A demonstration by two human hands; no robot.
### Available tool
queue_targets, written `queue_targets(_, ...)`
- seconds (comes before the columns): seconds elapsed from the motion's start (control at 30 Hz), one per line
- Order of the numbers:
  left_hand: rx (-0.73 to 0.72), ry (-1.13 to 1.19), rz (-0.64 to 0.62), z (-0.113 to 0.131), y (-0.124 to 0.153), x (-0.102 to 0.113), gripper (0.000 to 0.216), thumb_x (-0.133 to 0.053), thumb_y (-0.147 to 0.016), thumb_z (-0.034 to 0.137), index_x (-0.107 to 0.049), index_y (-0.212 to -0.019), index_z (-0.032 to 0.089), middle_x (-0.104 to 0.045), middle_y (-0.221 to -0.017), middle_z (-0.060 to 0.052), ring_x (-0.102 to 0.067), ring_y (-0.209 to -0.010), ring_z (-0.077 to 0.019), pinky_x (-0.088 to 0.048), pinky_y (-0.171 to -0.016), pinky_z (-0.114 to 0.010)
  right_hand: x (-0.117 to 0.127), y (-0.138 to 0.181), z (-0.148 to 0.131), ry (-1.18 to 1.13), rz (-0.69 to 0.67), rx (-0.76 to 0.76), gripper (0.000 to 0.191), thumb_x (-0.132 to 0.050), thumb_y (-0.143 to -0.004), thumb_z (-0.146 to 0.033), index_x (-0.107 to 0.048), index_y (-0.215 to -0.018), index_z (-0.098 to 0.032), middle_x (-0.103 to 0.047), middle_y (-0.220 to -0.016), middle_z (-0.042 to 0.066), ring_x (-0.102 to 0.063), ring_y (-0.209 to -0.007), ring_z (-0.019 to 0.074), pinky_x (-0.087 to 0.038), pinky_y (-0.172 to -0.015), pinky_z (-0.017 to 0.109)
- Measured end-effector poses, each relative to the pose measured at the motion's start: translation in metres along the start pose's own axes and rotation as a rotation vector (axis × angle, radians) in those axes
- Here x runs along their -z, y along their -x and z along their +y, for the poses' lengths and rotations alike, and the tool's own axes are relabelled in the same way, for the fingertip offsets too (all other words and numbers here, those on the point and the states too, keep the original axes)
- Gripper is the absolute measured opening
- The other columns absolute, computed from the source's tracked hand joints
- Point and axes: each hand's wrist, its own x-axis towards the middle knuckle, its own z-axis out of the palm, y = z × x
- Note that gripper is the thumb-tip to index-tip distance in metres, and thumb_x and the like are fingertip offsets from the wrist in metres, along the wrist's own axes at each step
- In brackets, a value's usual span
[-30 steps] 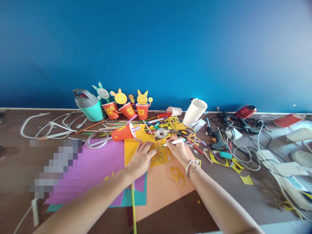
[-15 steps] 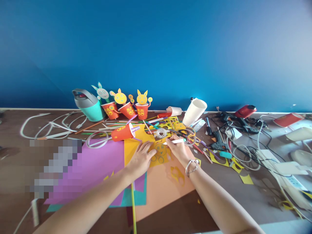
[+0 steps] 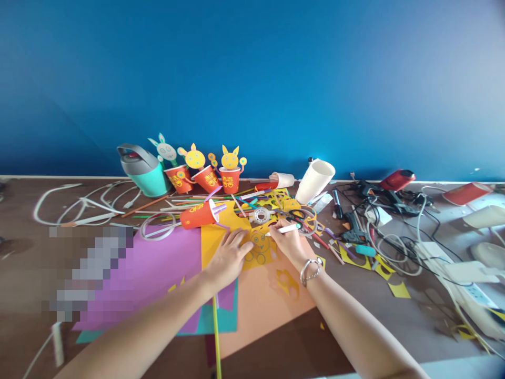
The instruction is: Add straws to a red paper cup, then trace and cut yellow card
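Observation:
My left hand (image 3: 228, 258) lies flat with fingers spread on a yellow paper sheet (image 3: 213, 238), holding it down beside a drawn animal face (image 3: 259, 247). My right hand (image 3: 289, 245) is closed round a white pen with a teal cap (image 3: 284, 229), its tip at the top of the drawing. A silver bracelet sits on my right wrist. Under the yellow sheet lie an orange sheet (image 3: 258, 305) and a purple sheet (image 3: 152, 273).
Red paper cups with rabbit faces (image 3: 213, 176) and a teal kettle (image 3: 144, 169) stand by the blue wall. A red cup (image 3: 198, 215) lies on its side. Straws, scissors (image 3: 295, 216), a white cup (image 3: 315, 180), glue guns and cables (image 3: 379, 221) clutter the right.

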Motion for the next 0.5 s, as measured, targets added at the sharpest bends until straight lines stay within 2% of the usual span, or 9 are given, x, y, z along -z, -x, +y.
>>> queue_targets(0.23,-0.009,0.010,0.019,-0.001,0.001,-0.002,0.044,-0.047,-0.076,-0.004,-0.063,-0.109,0.021,-0.054,-0.125,-0.011,-0.046,-0.124,-0.0286,-0.037,-0.106,-0.053,0.000,0.000,0.006,-0.075,0.011,-0.015,0.026,-0.056,-0.074,-0.035,-0.042,-0.058,-0.022,-0.045,-0.048,-0.004,-0.039,-0.045,0.0114,-0.028,-0.043,0.024)
queue_targets(0.5,-0.008,0.011,0.034,-0.001,0.000,-0.003,0.044,-0.047,-0.075,-0.005,-0.064,-0.108,0.021,-0.055,-0.122,-0.011,-0.047,-0.122,-0.0284,-0.038,-0.106,-0.054,0.002,0.004,-0.006,-0.082,0.029,0.014,0.020,-0.054,-0.070,-0.029,-0.042,-0.055,-0.021,-0.045,-0.047,-0.004,-0.038,-0.045,0.0103,-0.026,-0.042,0.022)
